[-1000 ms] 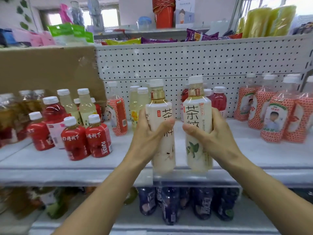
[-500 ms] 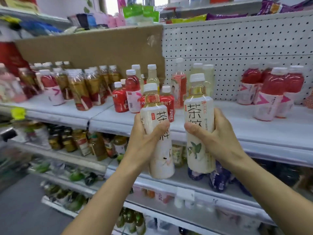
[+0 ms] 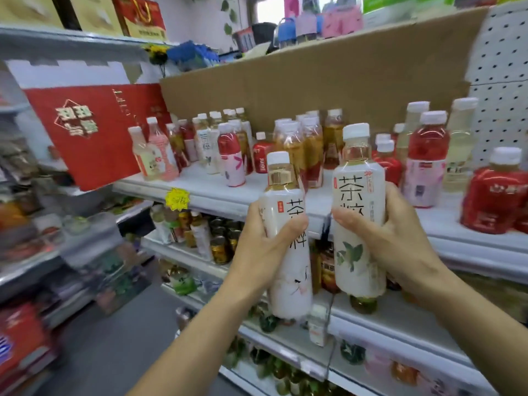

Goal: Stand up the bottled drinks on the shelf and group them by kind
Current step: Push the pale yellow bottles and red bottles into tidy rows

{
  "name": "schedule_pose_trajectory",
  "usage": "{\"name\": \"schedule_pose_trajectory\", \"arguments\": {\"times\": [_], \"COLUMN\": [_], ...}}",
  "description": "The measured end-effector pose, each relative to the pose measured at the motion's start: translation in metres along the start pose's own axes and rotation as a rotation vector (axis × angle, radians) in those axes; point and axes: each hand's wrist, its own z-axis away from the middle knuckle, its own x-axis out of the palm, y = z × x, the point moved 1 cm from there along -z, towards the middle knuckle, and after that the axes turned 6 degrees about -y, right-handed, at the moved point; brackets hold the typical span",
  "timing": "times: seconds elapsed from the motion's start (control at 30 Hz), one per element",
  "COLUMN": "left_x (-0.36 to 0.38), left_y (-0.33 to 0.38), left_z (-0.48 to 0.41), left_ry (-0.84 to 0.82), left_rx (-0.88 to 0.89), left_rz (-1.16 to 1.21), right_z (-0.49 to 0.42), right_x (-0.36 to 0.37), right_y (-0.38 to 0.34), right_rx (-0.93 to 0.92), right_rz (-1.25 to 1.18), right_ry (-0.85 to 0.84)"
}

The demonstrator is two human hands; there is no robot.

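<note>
**Two tea bottles in hand, sorting only partly done**

Gripping a white-sleeved tea bottle [image 3: 291, 281] in the left hand [image 3: 263, 247], fingers and thumb curled round its middle. Gripping a second tea bottle [image 3: 357, 195] with a like label in the right hand [image 3: 400, 241], wrapped round the waist the same way. Both held upright and side by side at centre frame, off the shelf [image 3: 217, 192] and in front of its front edge.

As for progress, the standing-up looks largely done: no lying bottles seen anywhere on the shelf. Grouped in part only:

- amber tea bottles [image 3: 303, 144] clustered at upper centre, before the cardboard backing [image 3: 314, 81]
- red juice bottles [image 3: 491, 195] bunched at the right edge
- pale, pink and red drinks interleaved at left centre, beside the red gift box [image 3: 94, 132]
- pale-yellow bottles [image 3: 460, 144] standing among reds at upper right

Also noted at left centre: a lone white-labelled bottle [image 3: 210, 150], possibly the same kind as the two in hand, but too blurred to be sure.

Left to do, by this reading: setting the two held bottles down together with their own kind, then pulling the mixed clusters apart into separate groups.
</note>
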Motion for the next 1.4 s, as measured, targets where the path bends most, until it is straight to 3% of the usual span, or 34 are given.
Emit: {"name": "schedule_pose_trajectory", "arguments": {"times": [0.4,0.87,1.4], "left_x": [-0.182,-0.319,-0.335], "left_y": [-0.069,-0.095,-0.183], "left_z": [-0.1,-0.291,-0.424], "left_ry": [0.04,0.025,-0.321], "left_rx": [-0.001,0.157,0.173], "left_rz": [-0.01,0.036,0.262], "right_z": [-0.126,-0.298,-0.392], "right_x": [0.174,0.324,0.411], "right_y": [0.0,0.023,0.08], "right_rx": [-0.021,-0.075,-0.008], "right_rz": [0.022,-0.083,0.004], "right_ry": [-0.067,-0.016,0.422]}}
